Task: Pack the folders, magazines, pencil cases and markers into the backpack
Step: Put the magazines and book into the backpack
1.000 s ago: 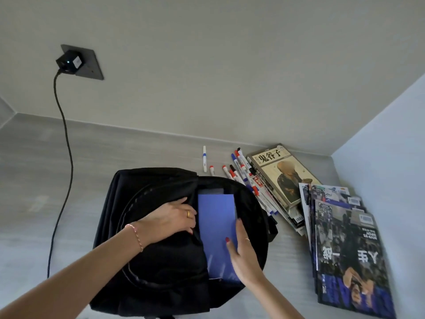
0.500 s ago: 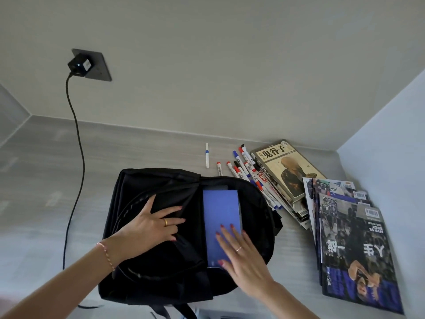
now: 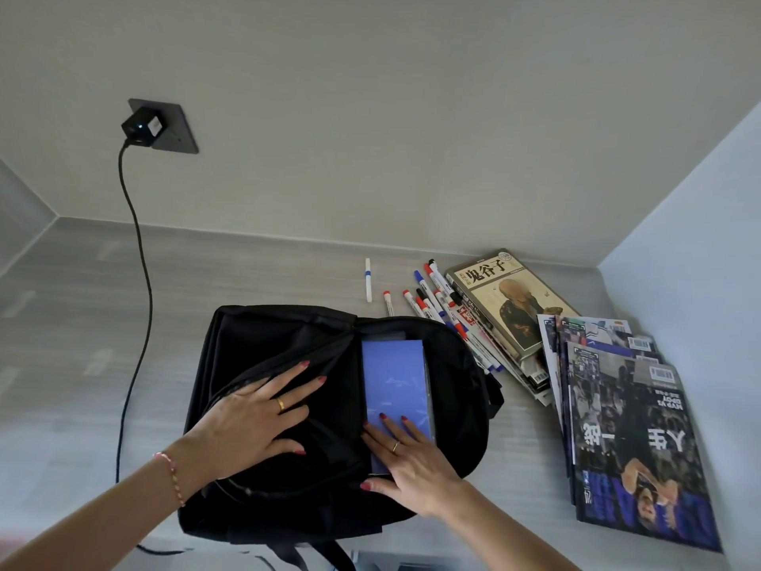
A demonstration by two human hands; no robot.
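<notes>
Blue folder [image 3: 395,385] now sunk deeper into the backpack [image 3: 255,348], probably seated. Right hand [image 3: 405,467] has flattened onto its near end, fingers spread; left hand [image 3: 255,418] presses the flap, grip empty. Markers [image 3: 436,302] and magazines [image 3: 630,438] wait on the tabletop [image 3: 103,323].

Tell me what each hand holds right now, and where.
Nothing is gripped. The left hand presses flat on the backpack flap; the right hand presses the blue folder near its lower end.
</notes>
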